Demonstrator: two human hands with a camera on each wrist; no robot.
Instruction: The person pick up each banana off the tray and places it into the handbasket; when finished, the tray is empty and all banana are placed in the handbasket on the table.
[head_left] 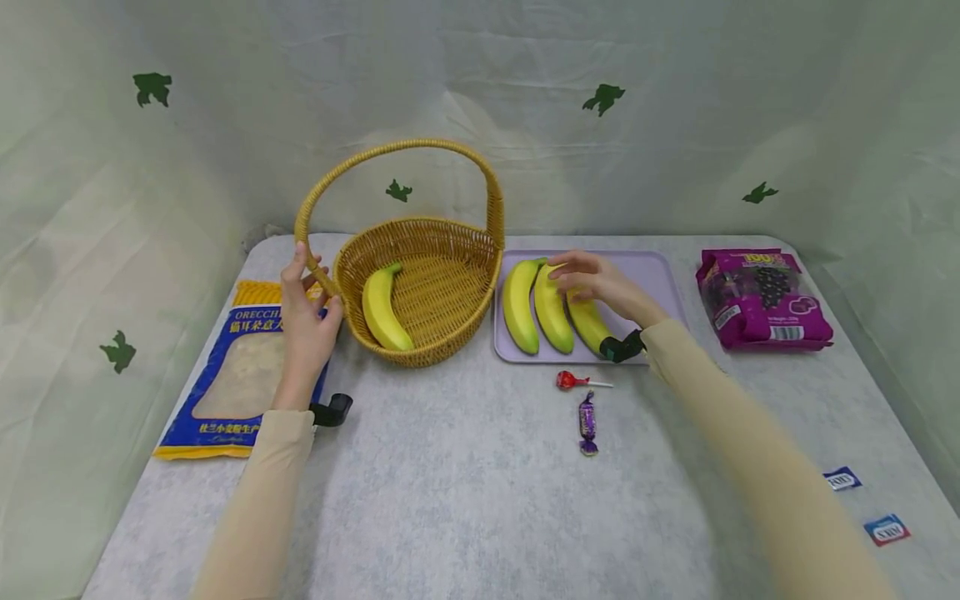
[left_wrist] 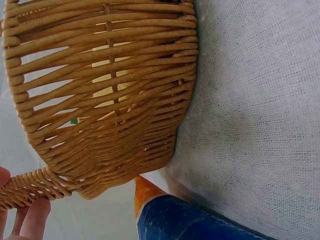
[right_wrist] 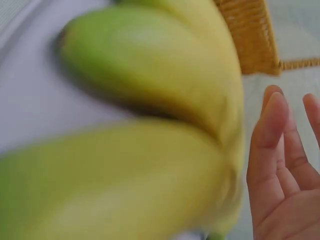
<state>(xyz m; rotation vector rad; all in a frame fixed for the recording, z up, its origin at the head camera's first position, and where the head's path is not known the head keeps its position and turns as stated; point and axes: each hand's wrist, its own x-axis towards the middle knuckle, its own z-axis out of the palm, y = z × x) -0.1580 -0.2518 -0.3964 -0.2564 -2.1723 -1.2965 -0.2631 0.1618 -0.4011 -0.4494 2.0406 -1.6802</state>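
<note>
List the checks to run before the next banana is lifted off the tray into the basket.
1. Left hand holds the basket by the handle base: ok.
2. Room in the basket beside the banana inside: ok.
3. Right hand over the tray bananas: ok.
4. Fingers wrapped round a banana: not ok; they look open.
5. Tray flat on the table: ok.
6. Lollipop clear of the path: ok.

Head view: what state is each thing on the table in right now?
basket: upright, one banana inside, handle base held by left hand
tray: flat, bearing three bananas
right hand: resting on the tray's bananas, fingers relaxed
pasta bag: lying flat, sealed
purple packet: lying flat, sealed
lollipop: wrapped
candy: wrapped
</note>
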